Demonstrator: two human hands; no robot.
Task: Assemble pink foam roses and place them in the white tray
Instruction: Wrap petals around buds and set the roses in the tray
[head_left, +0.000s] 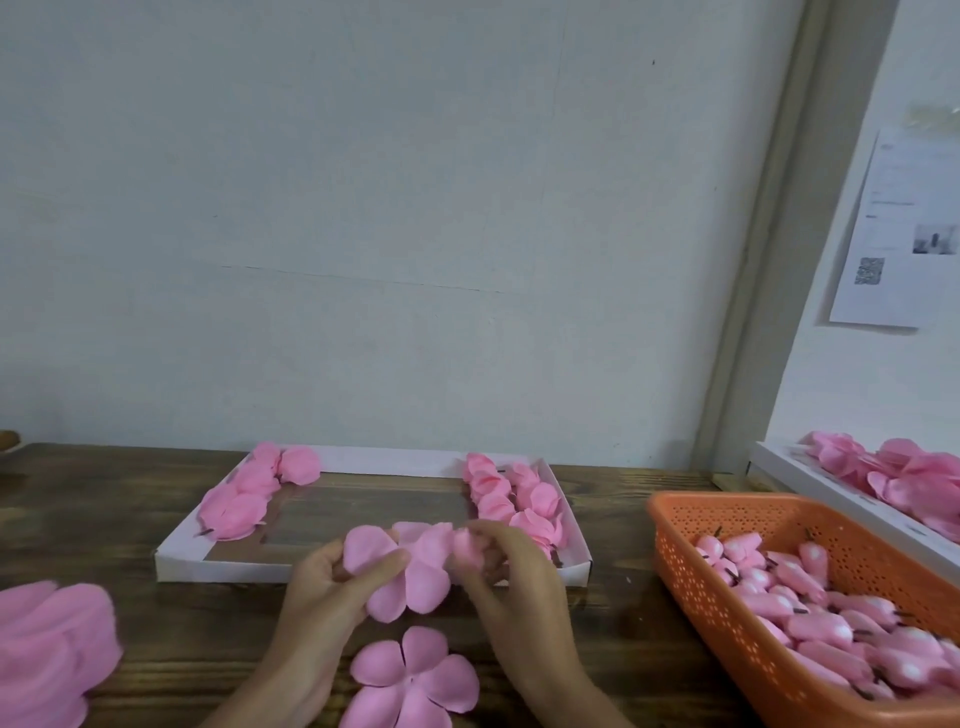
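Head view, centre-low: left hand (332, 582) pinches a flat pink foam petal layer (410, 577), thumb on top. Right hand (519, 577) curls round a small pink foam bud (467, 543) at the layer's right edge, so the half-built rose lies approx left-right btwn both hands. White shallow cardboard tray (234, 569) sits straight ahead, near wall just beyond the fingers. Finished pink roses (519, 499) line its right side, nearer the right hand. Next move prob a short reach fwd. Spare five-petal pink foam sheet (415, 675) lies on the brown wood table (182, 623), nearer the body.
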